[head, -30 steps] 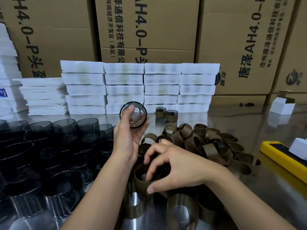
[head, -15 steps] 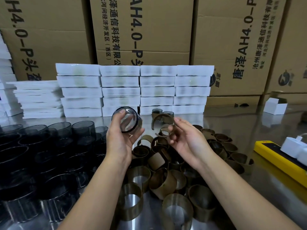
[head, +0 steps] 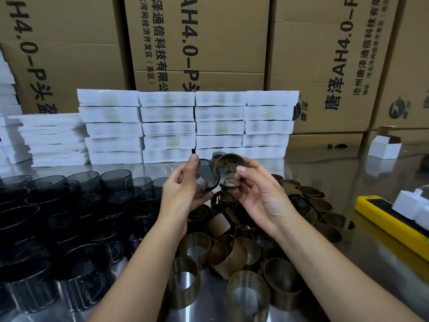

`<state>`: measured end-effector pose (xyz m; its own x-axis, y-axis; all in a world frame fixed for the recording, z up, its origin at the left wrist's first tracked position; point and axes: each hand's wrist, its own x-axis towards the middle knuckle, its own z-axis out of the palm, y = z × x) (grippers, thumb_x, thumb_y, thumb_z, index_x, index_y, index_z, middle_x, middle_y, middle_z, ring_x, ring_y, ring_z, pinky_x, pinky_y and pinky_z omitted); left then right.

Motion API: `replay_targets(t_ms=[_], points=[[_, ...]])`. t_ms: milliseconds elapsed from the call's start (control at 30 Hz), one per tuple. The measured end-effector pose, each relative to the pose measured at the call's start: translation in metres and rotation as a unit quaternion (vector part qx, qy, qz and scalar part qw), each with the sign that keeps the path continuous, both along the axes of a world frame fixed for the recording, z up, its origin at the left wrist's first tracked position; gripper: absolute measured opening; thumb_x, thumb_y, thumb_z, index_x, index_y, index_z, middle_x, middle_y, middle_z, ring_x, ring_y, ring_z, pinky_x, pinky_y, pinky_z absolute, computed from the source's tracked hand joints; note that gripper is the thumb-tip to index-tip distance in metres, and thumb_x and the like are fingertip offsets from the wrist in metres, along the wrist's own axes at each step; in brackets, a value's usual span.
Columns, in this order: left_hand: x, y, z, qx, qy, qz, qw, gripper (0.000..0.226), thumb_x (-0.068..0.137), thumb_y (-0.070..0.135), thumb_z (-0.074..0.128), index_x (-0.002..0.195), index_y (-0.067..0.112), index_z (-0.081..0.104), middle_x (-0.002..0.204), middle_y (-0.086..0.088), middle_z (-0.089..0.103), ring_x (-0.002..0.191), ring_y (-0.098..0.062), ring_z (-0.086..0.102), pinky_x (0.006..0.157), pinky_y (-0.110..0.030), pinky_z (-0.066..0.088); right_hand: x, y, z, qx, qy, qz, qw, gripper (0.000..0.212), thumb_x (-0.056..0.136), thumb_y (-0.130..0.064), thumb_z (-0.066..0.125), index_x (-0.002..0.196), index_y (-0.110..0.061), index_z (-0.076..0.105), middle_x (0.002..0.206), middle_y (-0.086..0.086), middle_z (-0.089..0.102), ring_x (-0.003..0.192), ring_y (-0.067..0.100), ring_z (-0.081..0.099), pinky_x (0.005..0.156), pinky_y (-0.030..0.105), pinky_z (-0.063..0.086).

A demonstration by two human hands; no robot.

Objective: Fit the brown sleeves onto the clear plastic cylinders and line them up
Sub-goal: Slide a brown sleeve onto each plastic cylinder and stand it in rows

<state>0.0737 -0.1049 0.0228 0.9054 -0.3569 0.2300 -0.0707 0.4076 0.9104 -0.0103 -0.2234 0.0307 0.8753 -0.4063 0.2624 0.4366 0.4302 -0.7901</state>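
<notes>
My left hand point(head: 183, 194) grips a clear smoky plastic cylinder point(head: 207, 174) held up above the table, its open end turned to the right. My right hand point(head: 257, 194) pinches a brown sleeve point(head: 228, 160) right beside the cylinder's rim, and the two nearly touch. A heap of loose brown sleeves point(head: 229, 249) lies below both hands. Many bare clear cylinders point(head: 76, 205) stand packed together on the left. Behind the hands, sleeved cylinders point(head: 232, 162) stand near the white stacks, mostly hidden.
Stacks of white flat packs point(head: 185, 126) line the back of the steel table point(head: 348, 275), with cardboard cartons point(head: 197, 43) behind. A yellow device point(head: 390, 217) carrying white pieces lies at the right edge. A small white box point(head: 384, 147) sits far right.
My right hand lifted a brown sleeve out of the heap and brought it up to the cylinder. My left hand turned the cylinder's opening towards it.
</notes>
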Motion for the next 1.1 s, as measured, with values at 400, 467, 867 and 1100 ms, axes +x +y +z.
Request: replay_targets(t_ms=[400, 467, 867, 1100], points=[[-0.01, -0.003, 0.0, 0.065, -0.044, -0.068, 0.995, 0.049, 0.079, 0.024, 0.077, 0.123, 0.021, 0.057, 0.118, -0.003, 0.064, 0.103, -0.016, 0.068, 0.085, -0.038, 0.058, 0.003, 0.003, -0.004, -0.033, -0.023, 0.012, 0.999, 0.031, 0.067, -0.013, 0.068, 0.097, -0.01, 0.066, 0.083, 0.004, 0.073, 0.068, 0.01, 0.068, 0.06, 0.019, 0.053], [-0.009, -0.003, -0.001, 0.052, -0.036, -0.068, 0.996, 0.055, 0.075, 0.022, 0.08, 0.125, 0.019, 0.057, 0.12, -0.005, 0.064, 0.104, -0.017, 0.068, 0.088, -0.04, 0.057, 0.003, 0.004, -0.004, -0.037, -0.026, 0.001, 0.999, 0.035, 0.064, -0.012, 0.07, 0.099, -0.011, 0.065, 0.087, 0.005, 0.071, 0.069, 0.009, 0.067, 0.06, 0.019, 0.053], [-0.004, -0.004, -0.002, -0.013, -0.022, -0.052, 0.998, 0.068, 0.063, 0.03, 0.074, 0.126, 0.017, 0.052, 0.123, -0.01, 0.062, 0.099, -0.019, 0.07, 0.08, -0.035, 0.058, 0.003, 0.005, -0.009, -0.132, 0.032, -0.026, 0.99, 0.054, 0.062, -0.026, 0.072, 0.114, -0.015, 0.06, 0.104, -0.001, 0.068, 0.091, 0.01, 0.066, 0.076, 0.027, 0.051], [-0.004, -0.003, -0.003, -0.008, -0.058, -0.018, 0.998, 0.06, 0.054, 0.032, 0.081, 0.11, 0.029, 0.06, 0.12, -0.001, 0.062, 0.101, -0.019, 0.069, 0.084, -0.036, 0.058, 0.004, 0.0, -0.01, -0.143, 0.027, -0.038, 0.989, 0.026, 0.085, -0.009, 0.063, 0.11, -0.014, 0.062, 0.107, 0.004, 0.07, 0.094, 0.014, 0.066, 0.081, 0.028, 0.051]])
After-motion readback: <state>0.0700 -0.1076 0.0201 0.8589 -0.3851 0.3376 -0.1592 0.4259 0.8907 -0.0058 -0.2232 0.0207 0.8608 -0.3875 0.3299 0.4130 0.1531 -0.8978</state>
